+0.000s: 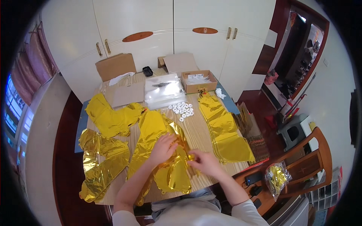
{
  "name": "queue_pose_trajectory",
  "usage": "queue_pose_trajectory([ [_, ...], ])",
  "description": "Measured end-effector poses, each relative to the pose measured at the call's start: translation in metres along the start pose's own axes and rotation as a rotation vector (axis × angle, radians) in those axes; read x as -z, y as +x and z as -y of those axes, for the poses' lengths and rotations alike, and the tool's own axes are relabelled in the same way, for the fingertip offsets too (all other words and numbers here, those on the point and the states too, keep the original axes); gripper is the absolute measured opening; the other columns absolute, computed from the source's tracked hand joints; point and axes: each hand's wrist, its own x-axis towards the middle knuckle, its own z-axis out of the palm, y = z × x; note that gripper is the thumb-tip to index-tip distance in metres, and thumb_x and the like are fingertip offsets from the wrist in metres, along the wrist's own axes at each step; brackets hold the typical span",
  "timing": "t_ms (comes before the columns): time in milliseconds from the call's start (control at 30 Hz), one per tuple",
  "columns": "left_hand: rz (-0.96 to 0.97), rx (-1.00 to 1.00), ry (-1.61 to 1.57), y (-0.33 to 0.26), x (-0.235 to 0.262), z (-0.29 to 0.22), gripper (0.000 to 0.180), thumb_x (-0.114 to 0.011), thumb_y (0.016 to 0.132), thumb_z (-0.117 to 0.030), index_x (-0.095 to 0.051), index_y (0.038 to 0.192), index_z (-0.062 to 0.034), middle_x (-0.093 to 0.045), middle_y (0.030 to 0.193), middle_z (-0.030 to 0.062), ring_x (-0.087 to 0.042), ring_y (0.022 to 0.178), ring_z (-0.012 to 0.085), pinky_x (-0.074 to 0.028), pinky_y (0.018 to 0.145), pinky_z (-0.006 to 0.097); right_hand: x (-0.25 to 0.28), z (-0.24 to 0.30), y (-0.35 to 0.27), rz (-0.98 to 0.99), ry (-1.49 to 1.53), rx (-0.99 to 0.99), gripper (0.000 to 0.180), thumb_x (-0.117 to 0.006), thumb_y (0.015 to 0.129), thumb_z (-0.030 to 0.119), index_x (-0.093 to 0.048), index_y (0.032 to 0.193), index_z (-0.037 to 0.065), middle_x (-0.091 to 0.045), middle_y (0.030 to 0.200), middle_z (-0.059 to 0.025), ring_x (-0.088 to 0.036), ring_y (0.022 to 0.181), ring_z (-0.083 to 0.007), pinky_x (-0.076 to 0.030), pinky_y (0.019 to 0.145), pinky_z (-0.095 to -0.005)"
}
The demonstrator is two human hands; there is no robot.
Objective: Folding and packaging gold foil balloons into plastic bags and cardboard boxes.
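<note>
Pale shirt fabric (pixel 192 214) lay nearest, at the lower edge, and from its sleeves two bare forearms (pixel 136 186) reached over a crinkled, lobed piece of shiny gold foil (pixel 171 175). That piece lay directly beneath and between the hands, at the near middle of a light wood-grain table (pixel 196 135), its long axis running away from the person and its lower end spread close to the near edge.

The left hand (pixel 164 148) rested palm down across the middle of the foil, fingers extended. The right hand (pixel 205 162) was turned inward at the foil's right side, thumb and fingers bent toward it; whether they pinched the material could not be told. The hands were near each other but apart, with foil showing in the gap. The relation that seemed to matter was this: the left hand covered the body of the piece, while the right was the nearer to its lengthwise right edge.

Outward to the left lay two more rumpled gold foil shapes (pixel 103 160); to the right, past bare wood, a long, flat gold foil strip (pixel 222 128) slanted. Beyond the central piece's far end were small white rings (pixel 181 109), clear plastic sleeves (pixel 164 92) and an open brown cardboard box (pixel 200 86).
</note>
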Motion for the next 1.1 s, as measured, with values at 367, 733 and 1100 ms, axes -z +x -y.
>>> queue_pose_trajectory([
  [367,-0.096,0.409,-0.480,0.025,0.008,0.001,0.052,-0.068,0.082,-0.017,-0.050,0.129,-0.0028,-0.064,0.075,0.0119,-0.059,0.064,0.0164,-0.048,0.062,0.029,-0.086,0.034,0.020,0.067,-0.260,0.238,0.042,-0.064,0.087,0.031,-0.049,0.121,0.010,-0.066,0.072,-0.0127,-0.066,0.066,-0.0332,-0.051,0.057,-0.0439],
  [733,-0.010,0.390,-0.251,0.007,0.002,0.030,0.066,-0.067,0.076,-0.012,-0.044,0.137,-0.0090,-0.060,0.066,0.0084,-0.060,0.061,0.0226,-0.047,0.060,0.034,-0.040,-0.037,0.031,-0.132,-0.125,0.423,0.035,-0.059,0.091,0.019,-0.059,0.123,0.006,-0.063,0.117,-0.0148,-0.058,0.111,-0.0327,-0.045,0.095,-0.0405],
  [1100,0.009,0.257,-0.236,0.005,0.005,0.021,0.070,-0.062,0.076,-0.007,-0.043,0.142,-0.0178,-0.053,0.059,0.0093,-0.054,0.054,0.0222,-0.044,0.056,0.035,-0.054,-0.073,0.021,0.040,-0.407,0.558,0.041,-0.054,0.094,0.027,-0.055,0.130,0.008,-0.051,0.138,-0.0080,-0.042,0.133,-0.0250,-0.032,0.109,-0.0432],
])
